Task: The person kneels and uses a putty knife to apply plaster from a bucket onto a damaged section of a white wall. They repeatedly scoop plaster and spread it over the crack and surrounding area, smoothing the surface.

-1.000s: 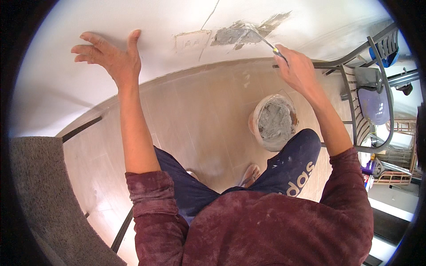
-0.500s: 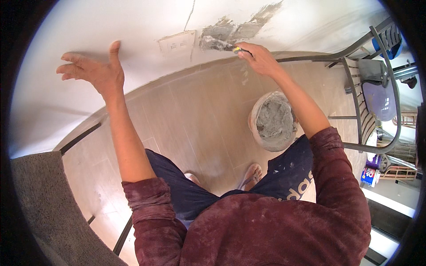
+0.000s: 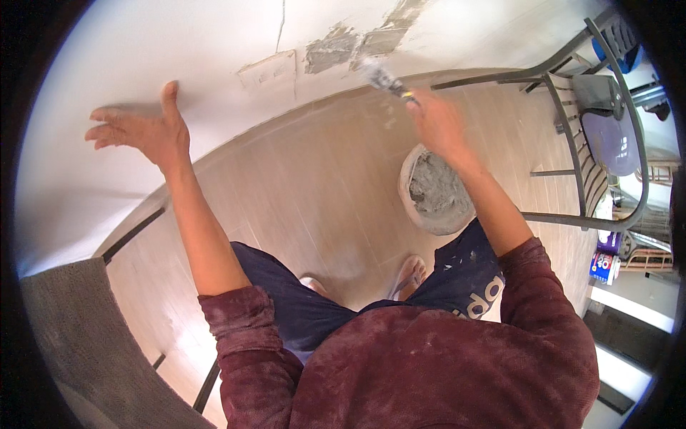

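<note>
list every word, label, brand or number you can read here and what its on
Dark blue trousers: large pale lettering, partly hidden; wording not copied.
Blue, red and white container: printed label, too small to read surely.
Purple container: pale print, too small.
Lavender object: white marks, too small.
Putty knife: blurred, no lettering distinguishable.

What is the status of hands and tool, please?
Left hand open by white wall. Right hand grips putty knife; blade smeared, wall contact unclear. Grey patches on wall near blade. Bucket of paste on floor, partly behind right forearm.
</note>
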A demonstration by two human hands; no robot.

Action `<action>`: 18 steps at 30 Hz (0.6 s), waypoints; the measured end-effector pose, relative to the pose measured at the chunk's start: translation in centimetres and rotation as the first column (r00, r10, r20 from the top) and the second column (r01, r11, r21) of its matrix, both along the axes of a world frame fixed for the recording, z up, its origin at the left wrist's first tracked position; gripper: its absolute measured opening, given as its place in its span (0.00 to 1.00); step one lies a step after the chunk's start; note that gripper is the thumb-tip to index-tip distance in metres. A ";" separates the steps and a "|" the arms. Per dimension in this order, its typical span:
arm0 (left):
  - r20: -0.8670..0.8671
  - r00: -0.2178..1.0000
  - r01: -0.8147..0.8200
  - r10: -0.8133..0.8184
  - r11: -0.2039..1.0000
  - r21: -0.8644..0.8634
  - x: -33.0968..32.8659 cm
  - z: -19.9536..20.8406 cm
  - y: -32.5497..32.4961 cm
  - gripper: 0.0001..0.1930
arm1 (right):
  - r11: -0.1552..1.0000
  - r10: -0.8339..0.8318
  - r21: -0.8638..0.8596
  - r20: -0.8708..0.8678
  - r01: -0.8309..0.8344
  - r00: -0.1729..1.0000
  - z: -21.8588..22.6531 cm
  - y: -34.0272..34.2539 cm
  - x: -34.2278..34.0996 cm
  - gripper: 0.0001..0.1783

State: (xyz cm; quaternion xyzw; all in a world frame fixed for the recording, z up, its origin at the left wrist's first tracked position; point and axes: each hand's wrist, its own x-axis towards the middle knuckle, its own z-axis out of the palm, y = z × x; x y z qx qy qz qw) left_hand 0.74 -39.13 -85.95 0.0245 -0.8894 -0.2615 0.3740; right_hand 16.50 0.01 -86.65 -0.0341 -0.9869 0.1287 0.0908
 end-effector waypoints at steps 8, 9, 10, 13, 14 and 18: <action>-0.014 1.000 -0.027 0.027 1.000 -0.006 -0.3 0.3 0.7 0.70 | 0.994 0.019 -0.108 -0.002 -0.019 1.000 1.2 -4.7 -3.3 0.16; -0.016 1.000 -0.026 0.026 1.000 0.010 -0.1 0.3 0.7 0.70 | 0.993 -0.002 -0.119 -0.030 -0.002 1.000 1.0 -4.5 -3.5 0.16; -0.007 1.000 -0.026 0.026 1.000 0.014 0.0 0.3 0.6 0.69 | 0.991 -0.023 -0.130 -0.058 0.015 0.998 0.8 -4.3 -3.6 0.16; 0.003 1.000 -0.018 0.018 0.999 0.030 0.1 0.3 0.5 0.69 | 0.988 -0.053 -0.153 -0.114 0.035 0.992 -0.1 -2.9 -4.1 0.14; -0.002 1.000 -0.014 0.014 0.999 0.035 0.1 0.3 0.5 0.69 | 0.987 -0.058 -0.158 -0.130 0.037 0.990 -0.4 -2.4 -4.1 0.13; -0.002 1.000 -0.015 0.015 0.999 0.039 0.2 0.5 0.7 0.68 | 0.975 -0.105 -0.199 -0.043 0.094 0.994 -1.0 -1.3 -3.6 0.13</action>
